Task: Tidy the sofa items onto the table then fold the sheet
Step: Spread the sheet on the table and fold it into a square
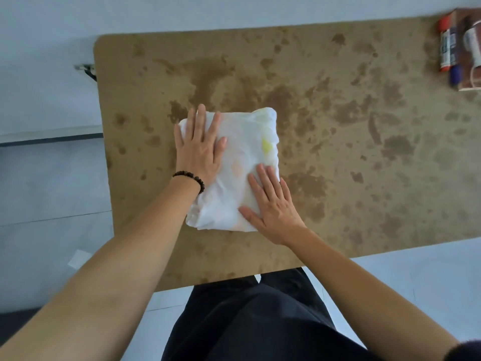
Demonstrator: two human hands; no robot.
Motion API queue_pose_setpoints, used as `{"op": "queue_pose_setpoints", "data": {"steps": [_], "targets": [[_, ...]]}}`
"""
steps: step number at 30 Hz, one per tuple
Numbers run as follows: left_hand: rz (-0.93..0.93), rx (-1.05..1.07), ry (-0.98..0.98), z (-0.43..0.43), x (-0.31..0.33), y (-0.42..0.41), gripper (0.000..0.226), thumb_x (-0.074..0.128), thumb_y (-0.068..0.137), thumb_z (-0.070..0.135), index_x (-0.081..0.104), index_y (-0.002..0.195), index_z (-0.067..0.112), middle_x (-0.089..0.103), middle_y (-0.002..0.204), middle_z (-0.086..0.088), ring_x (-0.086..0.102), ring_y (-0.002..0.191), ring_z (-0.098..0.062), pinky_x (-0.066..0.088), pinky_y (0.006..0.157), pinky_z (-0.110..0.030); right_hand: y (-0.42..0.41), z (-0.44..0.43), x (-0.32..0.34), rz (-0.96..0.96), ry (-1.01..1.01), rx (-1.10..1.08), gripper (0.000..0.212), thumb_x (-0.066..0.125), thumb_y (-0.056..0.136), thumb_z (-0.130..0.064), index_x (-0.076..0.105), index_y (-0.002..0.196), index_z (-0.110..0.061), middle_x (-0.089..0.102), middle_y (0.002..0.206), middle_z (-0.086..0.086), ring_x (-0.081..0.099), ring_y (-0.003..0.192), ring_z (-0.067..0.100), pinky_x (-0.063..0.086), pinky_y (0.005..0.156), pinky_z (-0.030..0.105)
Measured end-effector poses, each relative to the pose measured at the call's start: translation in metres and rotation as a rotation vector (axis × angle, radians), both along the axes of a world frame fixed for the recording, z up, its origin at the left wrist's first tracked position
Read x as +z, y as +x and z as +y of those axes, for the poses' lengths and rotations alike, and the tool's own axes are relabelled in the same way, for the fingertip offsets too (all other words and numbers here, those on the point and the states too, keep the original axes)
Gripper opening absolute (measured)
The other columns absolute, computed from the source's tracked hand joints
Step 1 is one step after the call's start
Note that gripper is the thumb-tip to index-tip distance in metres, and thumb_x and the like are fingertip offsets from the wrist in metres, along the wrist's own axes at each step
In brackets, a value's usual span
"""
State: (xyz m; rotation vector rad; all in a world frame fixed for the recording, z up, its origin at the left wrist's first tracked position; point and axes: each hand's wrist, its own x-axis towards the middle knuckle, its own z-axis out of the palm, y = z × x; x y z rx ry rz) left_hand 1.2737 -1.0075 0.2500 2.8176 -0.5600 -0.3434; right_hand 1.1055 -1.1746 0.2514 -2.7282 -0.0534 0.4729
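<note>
- A metal bracket (86,70) is seen sticking out at the left edge of the table (351,152), with pale floor around it.
- The left forearm is stretched bare from the lower left corner up toward the table's middle. A dark beaded bracelet (191,178) is worn at the wrist.
- The left hand (199,149) is laid flat, palm down, with the fingers straight, slightly spread and pointed away from the body. It is pressed on the far left part of the sheet (242,142), and nothing is gripped. The longest fingertips are seen past the sheet's far edge.
- The sheet, white with faint yellow and peach patches, is folded into a compact, roughly square bundle. It is laid on the left-middle part of the table, under both hands.
- Dark trousers (247,321) are seen below the table's near edge.
- The right hand (273,204) is laid flat, palm down, with the fingers straight and together, angled up and left, and the thumb spread out. It is pressed on the sheet's near right corner, and nothing is gripped.
- The right forearm is brought in from the lower right corner.
- The table top is brown and mottled with darker blotches.
- Blurred red- and blue-capped tubes (446,50) are seen beside a brown box (468,53) at the table's far right corner, well apart from the sheet.
</note>
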Motion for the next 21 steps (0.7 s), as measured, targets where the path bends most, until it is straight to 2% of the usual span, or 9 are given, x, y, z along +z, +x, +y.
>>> {"op": "queue_pose_setpoints", "data": {"steps": [3, 5, 7, 9, 11, 12, 14, 18, 21], "targets": [[0.037, 0.313, -0.148, 0.009, 0.018, -0.028, 0.072, 0.032, 0.096, 0.06, 0.004, 0.154, 0.027, 0.002, 0.161, -0.013, 0.006, 0.148, -0.03, 0.011, 0.116, -0.048, 0.009, -0.001, 0.017, -0.094, 0.209, -0.213, 0.08, 0.045, 0.094, -0.061, 0.017, 0.155, -0.02, -0.003, 0.164, 0.006, 0.0, 0.151, 0.019, 0.015, 0.12, 0.04], [0.212, 0.665, -0.258, 0.017, 0.026, -0.046, 0.089, 0.043, 0.088, 0.068, 0.009, 0.153, 0.019, 0.02, 0.157, -0.015, 0.021, 0.143, -0.033, 0.023, 0.112, -0.048, 0.021, 0.002, 0.027, -0.138, 0.322, -0.547, 0.077, 0.052, 0.092, -0.057, 0.018, 0.153, -0.025, 0.007, 0.162, 0.002, 0.014, 0.147, 0.019, 0.027, 0.114, 0.038], [0.446, 0.919, -0.35, 0.023, 0.029, -0.054, 0.099, 0.044, 0.08, 0.077, 0.02, 0.15, 0.011, 0.036, 0.149, -0.011, 0.038, 0.135, -0.032, 0.037, 0.105, -0.045, 0.036, 0.001, 0.033, -0.018, 0.397, -0.887, 0.077, 0.054, 0.089, -0.058, 0.02, 0.151, -0.027, 0.027, 0.151, -0.002, 0.042, 0.13, 0.018, 0.041, 0.1, 0.038], [0.619, 0.969, -0.403, 0.023, 0.031, -0.057, 0.095, 0.045, 0.076, 0.08, 0.038, 0.141, 0.012, 0.052, 0.138, -0.005, 0.054, 0.122, -0.029, 0.046, 0.092, -0.038, 0.047, -0.002, 0.033, 0.189, 0.548, -1.088, 0.074, 0.058, 0.086, -0.058, 0.032, 0.145, -0.024, 0.05, 0.128, -0.008, 0.054, 0.106, 0.014, 0.043, 0.086, 0.033], [0.707, 0.895, -0.415, 0.019, 0.034, -0.058, 0.08, 0.047, 0.071, 0.082, 0.06, 0.11, 0.015, 0.068, 0.109, -0.001, 0.066, 0.099, -0.025, 0.054, 0.081, -0.037, 0.049, -0.001, 0.032, 0.312, 0.612, -1.076, 0.061, 0.062, 0.082, -0.059, 0.045, 0.131, -0.027, 0.057, 0.111, -0.014, 0.056, 0.1, 0.014, 0.044, 0.083, 0.033], [0.739, 0.863, -0.439, 0.017, 0.035, -0.058, 0.074, 0.048, 0.068, 0.082, 0.063, 0.1, 0.017, 0.07, 0.097, 0.002, 0.068, 0.09, -0.022, 0.056, 0.077, -0.038, 0.047, -0.001, 0.031, 0.331, 0.62, -1.053, 0.053, 0.064, 0.08, -0.06, 0.05, 0.121, -0.029, 0.059, 0.106, -0.016, 0.058, 0.1, 0.015, 0.046, 0.082, 0.034], [0.788, 0.84, -0.532, 0.016, 0.04, -0.059, 0.068, 0.055, 0.067, 0.079, 0.065, 0.098, 0.02, 0.071, 0.094, 0.007, 0.069, 0.087, -0.019, 0.057, 0.079, -0.039, 0.043, 0.0, 0.035, 0.341, 0.695, -1.05, 0.042, 0.068, 0.076, -0.059, 0.056, 0.106, -0.032, 0.064, 0.101, -0.013, 0.062, 0.097, 0.015, 0.051, 0.08, 0.034], [0.745, 0.836, -0.704, 0.027, 0.063, -0.073, 0.071, 0.062, 0.068, 0.077, 0.06, 0.106, 0.017, 0.07, 0.107, 0.002, 0.069, 0.096, -0.022, 0.055, 0.088, -0.048, 0.028, -0.011, 0.06, 0.247, 0.793, -0.949, 0.034, 0.071, 0.076, -0.057, 0.06, 0.099, -0.034, 0.067, 0.097, -0.016, 0.065, 0.092, 0.008, 0.051, 0.069, 0.026], [0.666, 0.778, -0.863, 0.036, 0.094, -0.098, 0.047, 0.064, 0.076, 0.067, 0.065, 0.104, 0.03, 0.074, 0.098, 0.01, 0.072, 0.087, -0.01, 0.059, 0.08, -0.041, 0.015, -0.015, 0.088, 0.183, 0.822, -0.837, 0.031, 0.071, 0.078, -0.057, 0.06, 0.099, -0.037, 0.068, 0.094, -0.019, 0.066, 0.087, 0.004, 0.051, 0.066, 0.021]]}}
